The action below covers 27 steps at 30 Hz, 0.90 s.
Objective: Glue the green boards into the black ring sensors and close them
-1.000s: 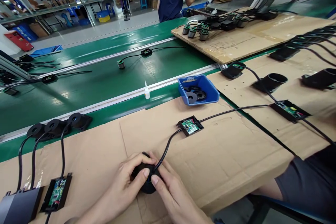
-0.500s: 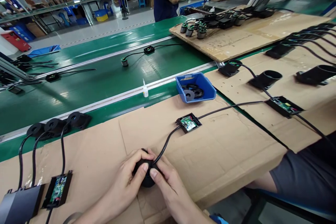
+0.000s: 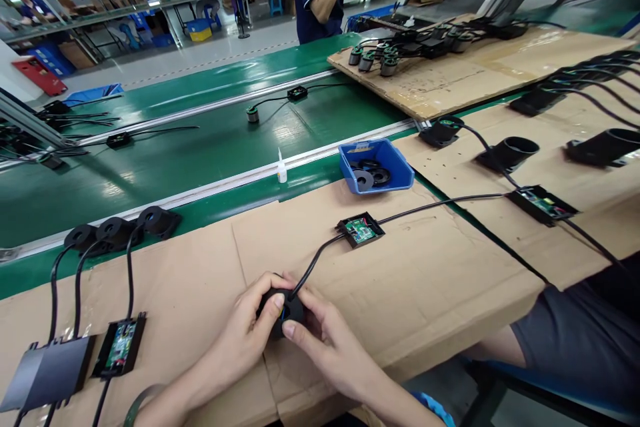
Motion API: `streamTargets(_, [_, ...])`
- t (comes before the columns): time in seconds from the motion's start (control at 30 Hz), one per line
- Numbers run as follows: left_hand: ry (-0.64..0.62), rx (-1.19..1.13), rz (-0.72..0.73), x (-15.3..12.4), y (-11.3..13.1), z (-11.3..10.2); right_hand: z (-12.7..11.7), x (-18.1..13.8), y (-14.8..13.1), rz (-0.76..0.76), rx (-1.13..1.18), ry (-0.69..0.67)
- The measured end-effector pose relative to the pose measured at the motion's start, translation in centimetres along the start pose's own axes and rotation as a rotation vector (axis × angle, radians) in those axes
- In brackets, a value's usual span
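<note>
Both my hands hold a black round housing (image 3: 294,310) just above the cardboard, near the table's front edge. My left hand (image 3: 245,323) grips its left side, thumb on top. My right hand (image 3: 327,333) wraps the right side, its thumb at the lower edge. Between the thumbs a dark opening shows, with a small bit of blue and yellow in it. From the housing a black cable (image 3: 316,263) runs up to an open black box with a green circuit board (image 3: 361,230), lying on the cardboard. My fingers hide the underside of the housing.
A blue bin (image 3: 377,167) with black rings stands behind the circuit box, near a small white bottle (image 3: 282,170). On the left lie several cabled black housings (image 3: 117,232) and another open circuit box (image 3: 120,345). A green conveyor (image 3: 210,160) runs behind. A person's leg (image 3: 570,347) is at right.
My thumbs have moved apart, with the right thumb lower, and the opening in the housing now shows. The camera view has shifted slightly.
</note>
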<state>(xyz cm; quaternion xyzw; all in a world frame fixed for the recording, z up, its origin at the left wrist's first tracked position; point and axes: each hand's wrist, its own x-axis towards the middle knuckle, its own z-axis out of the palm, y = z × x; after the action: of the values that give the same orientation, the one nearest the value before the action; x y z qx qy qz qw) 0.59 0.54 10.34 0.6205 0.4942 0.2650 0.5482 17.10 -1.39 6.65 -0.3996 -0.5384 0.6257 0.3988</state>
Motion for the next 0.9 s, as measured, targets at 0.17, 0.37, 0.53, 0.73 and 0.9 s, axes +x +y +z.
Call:
streamTargets(0.17, [0.039, -0.04, 0.001, 0.4, -0.3, -0.1, 0.3, 0.3, 0.0, 0.027, 0.049, 0.048])
streamTargets(0.37, [0.047, -0.279, -0.206, 0.4, -0.8, -1.0, -0.3, 0.8, -0.3, 0.119, 0.106, -0.007])
streamTargets(0.53, [-0.025, -0.383, -0.165, -0.1, -0.9, -1.2, -0.3, 0.8, -0.5, 0.155, 0.085, -0.025])
streamTargets(0.73, [-0.049, -0.441, -0.153, 0.0, -0.6, -1.1, -0.2, 0.6, -0.6, 0.141, 0.069, -0.018])
streamTargets(0.9, [-0.039, -0.488, -0.196, -0.1, -0.7, -1.1, 0.0, 0.6, -0.9, 0.104, 0.036, 0.004])
